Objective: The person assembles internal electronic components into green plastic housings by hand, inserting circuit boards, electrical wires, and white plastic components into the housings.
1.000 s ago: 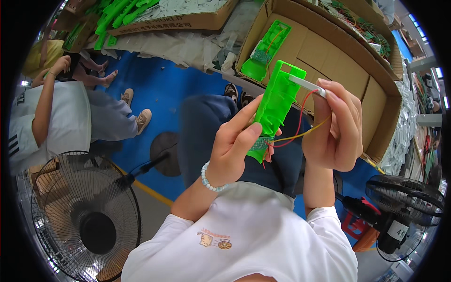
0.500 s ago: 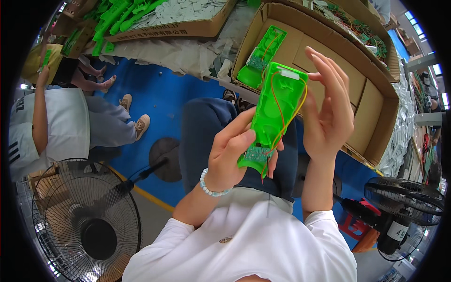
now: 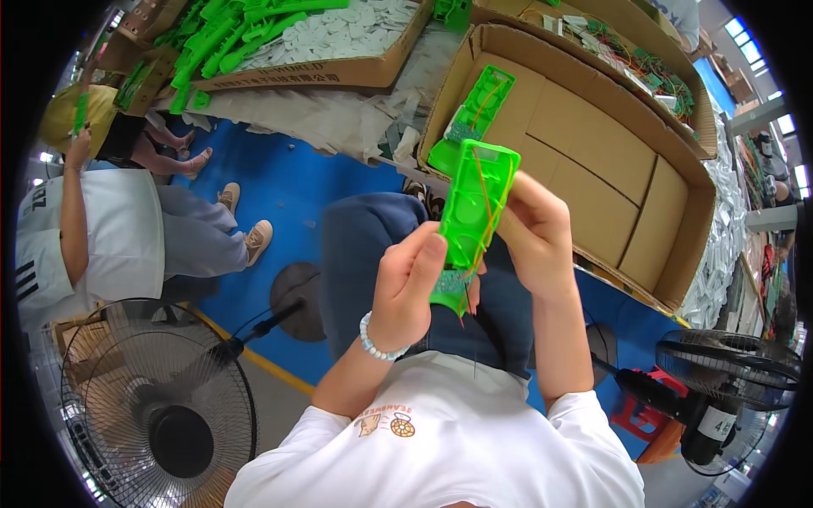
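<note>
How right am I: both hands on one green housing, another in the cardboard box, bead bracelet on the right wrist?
One slip: the bead bracelet is on the left wrist, as the head view shows. The left hand and right hand are on one green housing; another housing lies in the cardboard box.

The green shell (image 3: 472,206) looks like hard, smooth plastic with a bit of shine, and the thin wires (image 3: 489,225) in it look plastic-coated. The big box (image 3: 550,118) is dull brown cardboard, while the white shirt (image 3: 491,432) and dark blue trousers (image 3: 368,229) look like soft, matt cloth. The wrist beads (image 3: 372,348) look smooth and glossy, the blue floor (image 3: 284,212) looks smooth, and the fan's middle (image 3: 181,441) looks like dull black plastic.
</note>
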The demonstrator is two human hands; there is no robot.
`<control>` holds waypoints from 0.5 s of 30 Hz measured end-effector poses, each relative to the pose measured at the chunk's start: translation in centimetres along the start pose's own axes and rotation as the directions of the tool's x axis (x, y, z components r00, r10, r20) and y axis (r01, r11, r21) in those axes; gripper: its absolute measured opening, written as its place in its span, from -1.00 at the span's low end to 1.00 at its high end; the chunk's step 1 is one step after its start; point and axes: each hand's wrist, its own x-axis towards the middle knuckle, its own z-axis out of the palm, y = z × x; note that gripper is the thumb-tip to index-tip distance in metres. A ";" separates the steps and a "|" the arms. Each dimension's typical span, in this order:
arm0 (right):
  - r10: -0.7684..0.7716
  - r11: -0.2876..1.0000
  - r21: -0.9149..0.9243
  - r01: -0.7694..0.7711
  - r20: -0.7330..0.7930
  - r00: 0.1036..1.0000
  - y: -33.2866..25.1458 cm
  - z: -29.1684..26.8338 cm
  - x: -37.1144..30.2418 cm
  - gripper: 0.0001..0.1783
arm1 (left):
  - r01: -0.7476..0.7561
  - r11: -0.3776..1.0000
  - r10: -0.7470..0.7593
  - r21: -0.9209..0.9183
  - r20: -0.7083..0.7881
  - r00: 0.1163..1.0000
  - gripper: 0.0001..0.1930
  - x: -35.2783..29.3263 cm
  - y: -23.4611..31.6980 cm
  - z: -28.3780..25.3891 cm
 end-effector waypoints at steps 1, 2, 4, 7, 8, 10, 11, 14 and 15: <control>-0.004 1.000 0.002 0.004 0.003 1.000 -0.2 -0.2 -0.1 -0.72 | -0.004 1.000 0.004 0.004 0.001 1.000 -0.56 0.2 -0.1 -0.3; 0.034 0.997 0.062 -0.038 0.056 0.998 -0.3 -0.5 -0.1 -0.71 | -0.019 1.000 0.019 0.014 -0.007 1.000 -0.58 0.4 0.0 -0.5; 0.079 0.979 0.180 -0.097 0.107 0.991 -0.4 -0.5 -0.2 -0.72 | -0.039 0.999 0.039 0.025 -0.008 0.999 -0.59 0.6 -0.4 -1.0; -0.014 0.972 0.236 -0.010 0.099 0.995 -0.4 0.2 -0.4 -0.71 | -0.235 0.901 0.231 0.364 0.055 0.971 -0.67 0.7 -1.3 -1.8; -0.050 0.979 0.195 0.055 -0.032 0.998 -0.3 1.3 -0.5 -0.70 | -0.262 0.863 0.248 0.431 0.090 0.965 -0.61 0.6 -1.3 -1.8; -0.070 0.985 0.153 0.077 -0.052 0.996 -0.8 2.1 -0.4 -0.70 | -0.290 0.821 0.262 0.491 0.125 0.957 -0.54 0.2 -1.3 -1.7; -0.088 0.989 0.111 0.096 -0.072 0.993 -1.0 2.4 -0.3 -0.70 | -0.252 0.883 0.233 0.397 0.095 0.968 -0.54 0.0 -1.3 -1.3; -0.071 0.987 0.138 0.082 -0.081 0.994 -0.8 2.9 0.0 -0.70 | -0.195 0.944 0.197 0.266 0.021 0.980 -0.53 -0.5 -1.6 -0.7; -0.056 0.988 0.137 0.065 -0.067 0.996 -0.8 3.0 0.2 -0.70 | -0.174 0.957 0.184 0.232 -0.021 0.983 -0.53 -0.6 -1.6 -0.7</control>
